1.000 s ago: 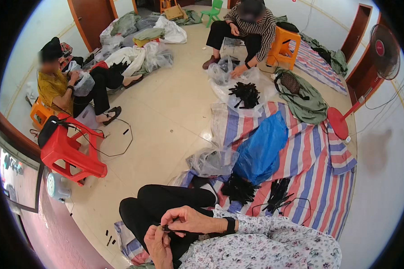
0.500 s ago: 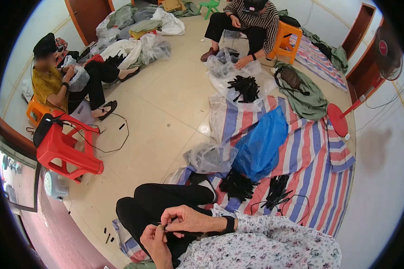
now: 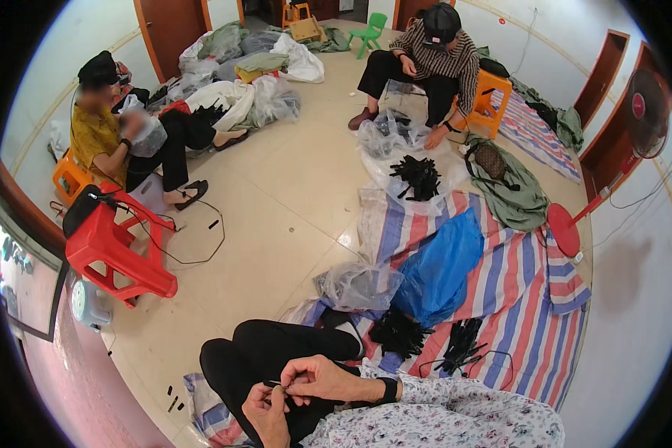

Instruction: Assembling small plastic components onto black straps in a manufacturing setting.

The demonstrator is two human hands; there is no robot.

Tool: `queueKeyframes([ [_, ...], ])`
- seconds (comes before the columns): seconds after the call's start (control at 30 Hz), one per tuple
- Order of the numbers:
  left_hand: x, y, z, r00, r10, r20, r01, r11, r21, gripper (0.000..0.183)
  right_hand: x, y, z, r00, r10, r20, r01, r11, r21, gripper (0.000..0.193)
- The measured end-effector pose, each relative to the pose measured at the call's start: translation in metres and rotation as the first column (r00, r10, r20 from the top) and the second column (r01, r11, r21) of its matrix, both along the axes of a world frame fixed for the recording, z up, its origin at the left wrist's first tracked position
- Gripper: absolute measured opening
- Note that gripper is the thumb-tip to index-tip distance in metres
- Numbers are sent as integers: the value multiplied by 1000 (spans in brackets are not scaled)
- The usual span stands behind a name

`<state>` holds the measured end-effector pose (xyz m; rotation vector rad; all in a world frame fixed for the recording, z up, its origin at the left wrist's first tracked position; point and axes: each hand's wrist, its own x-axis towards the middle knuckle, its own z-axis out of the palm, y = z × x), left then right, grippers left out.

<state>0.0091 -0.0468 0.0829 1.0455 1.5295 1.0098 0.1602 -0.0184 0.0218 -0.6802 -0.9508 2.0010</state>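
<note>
Over my lap, my left hand [image 3: 266, 412] and my right hand [image 3: 317, 379] meet fingertip to fingertip. Both pinch a small dark strip [image 3: 271, 384], whose exact kind is too small to make out. Beneath them are my black trousers [image 3: 254, 355]. A pile of short black strips [image 3: 397, 333] lies on the striped sheet [image 3: 526, 328] beyond my right hand. Beside it sits a second bunch of longer black strips [image 3: 461, 345], with a thin dark cord [image 3: 509, 357] near it.
A blue plastic bag [image 3: 440, 265] and a clear bag [image 3: 358, 286] lie ahead. Two people sit across the room, one near a black pile [image 3: 416, 178]. A red stool [image 3: 119, 250] stands left, a red fan [image 3: 565, 228] right. Sacks [image 3: 276, 97] lie at the back.
My head view has tilted up a little, so the room sits lower in the picture. Both hands keep their pinch, and more of the dark strip shows between the fingertips.
</note>
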Motion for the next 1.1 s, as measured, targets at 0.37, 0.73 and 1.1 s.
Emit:
queueKeyframes([
  [0.37,-4,-4,-5,996,-16,83,16,1000,7,10,1,0,1,993,63,99,-65,998,17,9],
  [0.73,-3,8,-1,988,-100,-114,115,984,136,19,10,-9,28,984,-91,155,71,989,130,9],
  [1.1,16,36,47,949,-229,216,184,960,210,19,28,2,73,947,-322,-24,319,920,226,11],
])
